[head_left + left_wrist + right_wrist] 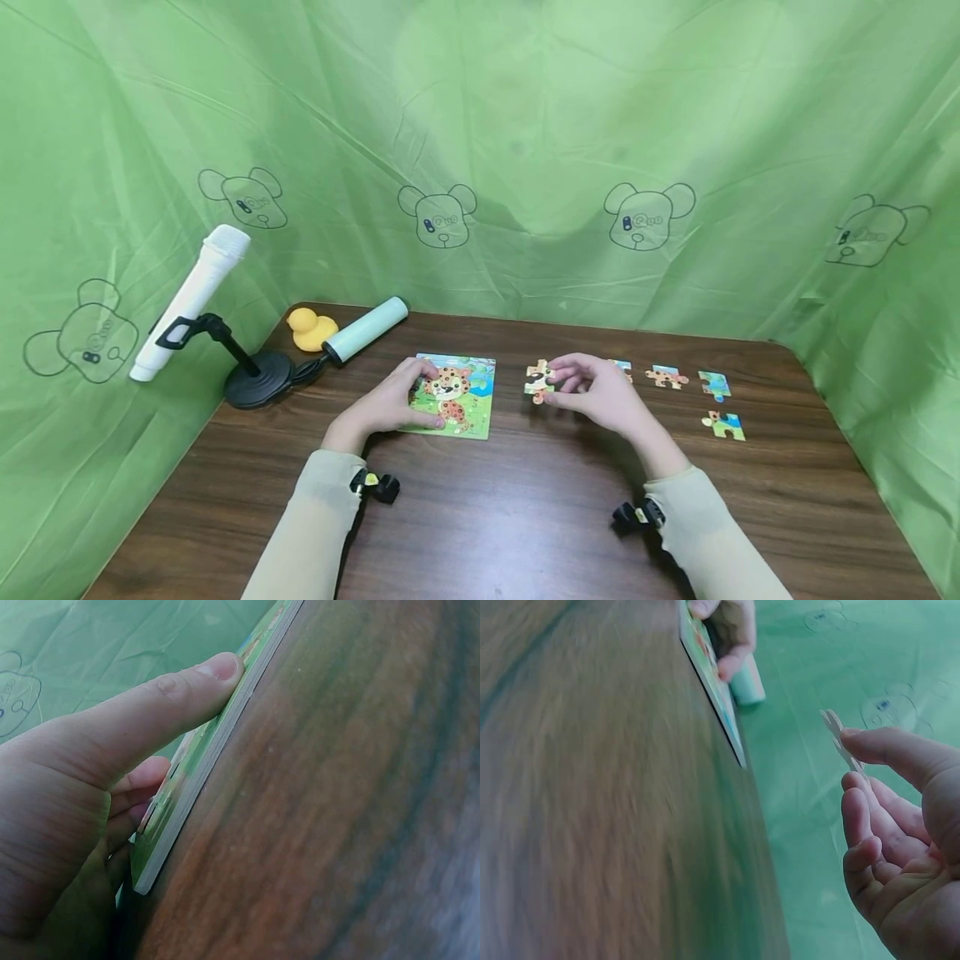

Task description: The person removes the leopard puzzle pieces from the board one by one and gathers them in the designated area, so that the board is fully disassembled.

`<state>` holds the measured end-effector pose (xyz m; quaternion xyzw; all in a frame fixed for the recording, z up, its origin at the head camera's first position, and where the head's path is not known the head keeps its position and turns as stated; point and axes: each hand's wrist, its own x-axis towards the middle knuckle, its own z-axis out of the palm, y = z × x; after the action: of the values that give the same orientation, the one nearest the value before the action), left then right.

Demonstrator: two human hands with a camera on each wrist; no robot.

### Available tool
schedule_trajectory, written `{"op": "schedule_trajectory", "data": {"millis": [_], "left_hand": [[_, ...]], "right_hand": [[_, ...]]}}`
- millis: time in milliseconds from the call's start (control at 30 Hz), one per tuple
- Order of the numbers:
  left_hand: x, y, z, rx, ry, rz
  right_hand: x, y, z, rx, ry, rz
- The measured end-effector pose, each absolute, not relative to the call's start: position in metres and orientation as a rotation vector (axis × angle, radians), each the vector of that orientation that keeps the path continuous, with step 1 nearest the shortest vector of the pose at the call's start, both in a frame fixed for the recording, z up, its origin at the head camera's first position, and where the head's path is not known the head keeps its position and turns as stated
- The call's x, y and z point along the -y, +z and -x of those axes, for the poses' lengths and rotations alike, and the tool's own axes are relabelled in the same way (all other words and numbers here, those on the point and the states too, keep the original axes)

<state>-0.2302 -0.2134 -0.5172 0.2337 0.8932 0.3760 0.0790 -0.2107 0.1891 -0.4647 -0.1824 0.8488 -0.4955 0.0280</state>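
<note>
A jigsaw puzzle board (468, 408) with a spotted cartoon leopard lies on the table, left of centre. My left hand (390, 400) holds it at its left side; in the left wrist view the thumb (187, 690) presses near the board's front edge while the other fingers curl at its far side. To the right of the board, my right hand (596, 392) pinches a puzzle piece (537, 382) between thumb and fingertips. Seen from the right wrist, that puzzle piece (844, 746) is nearly edge-on, with the lower fingers curled beneath it.
Further right lie loose puzzle pieces: one (666, 377) near the hand, one (715, 385) at the back and another (724, 425) in front of it. A yellow rubber duck (311, 329), a light-green cylinder (367, 329) and a white microphone (191, 300) on a black stand occupy the left back.
</note>
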Motion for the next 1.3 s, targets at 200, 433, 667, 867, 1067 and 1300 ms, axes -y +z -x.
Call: {"op": "schedule_trajectory", "data": {"millis": [200, 433, 667, 867, 1067, 1300], "left_hand": [[0.216, -0.518, 0.230, -2.677, 1.128, -0.704], [0.213, -0.515, 0.229, -2.669, 1.120, -0.691], [0.213, -0.515, 0.229, -2.673, 1.119, -0.691], [0.213, -0.516, 0.229, -2.672, 1.120, -0.682], [0.215, -0.518, 0.229, -2.686, 1.117, -0.681], [0.213, -0.517, 0.230, -2.678, 1.118, -0.682]], "right_hand": [[-0.216, -0.457, 0.206, -2.666, -1.542, 0.524], [-0.256, -0.452, 0.203, -2.683, -1.530, 0.533], [-0.324, -0.446, 0.200, -2.743, -1.374, 0.493], [-0.371, -0.452, 0.197, -2.746, -1.301, 0.454], [-0.393, -0.469, 0.196, -2.784, -1.263, 0.446], [-0.399, -0.485, 0.197, -2.745, -1.265, 0.468]]}}
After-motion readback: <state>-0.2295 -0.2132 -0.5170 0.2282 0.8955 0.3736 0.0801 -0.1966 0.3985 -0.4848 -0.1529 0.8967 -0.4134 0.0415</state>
